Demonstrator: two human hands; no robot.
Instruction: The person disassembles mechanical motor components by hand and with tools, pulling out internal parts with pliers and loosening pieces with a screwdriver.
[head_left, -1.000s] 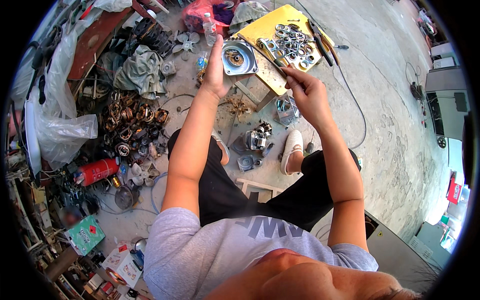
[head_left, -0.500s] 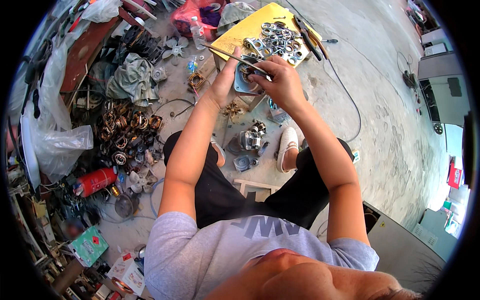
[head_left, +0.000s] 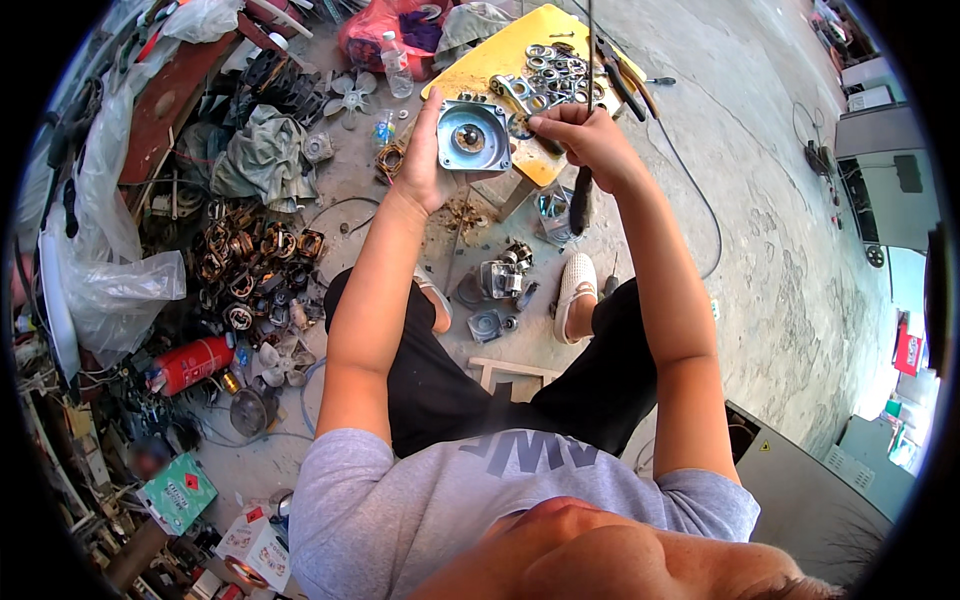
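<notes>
In my left hand (head_left: 428,165) rests a square metal motor end cover (head_left: 488,148), its recessed inside with a round hub facing up. The fingers wrap its left edge and underside. To the right, my right hand (head_left: 598,145) is closed round a long thin screwdriver; its dark handle (head_left: 580,205) hangs below the hand and its shaft (head_left: 590,60) stands up above. A small round metal piece (head_left: 520,126) shows by the right fingertips; whether they touch it I cannot tell. Beyond both hands, several ring bearings (head_left: 565,75) lie on a yellow-topped stool (head_left: 475,68).
Pliers (head_left: 620,85) lie at the stool's right edge. A plastic bottle (head_left: 396,65) stands left of it. Motor parts (head_left: 497,280) sit on the floor between my feet. Copper-wound stators (head_left: 250,250) and a red cylinder (head_left: 192,363) crowd the left side. A cable (head_left: 712,210) curves across the floor on the right.
The end cover has turned from tilted to face up in my left hand. My right hand has moved right, away from the cover, and the screwdriver has swung from slanting leftward to nearly upright.
</notes>
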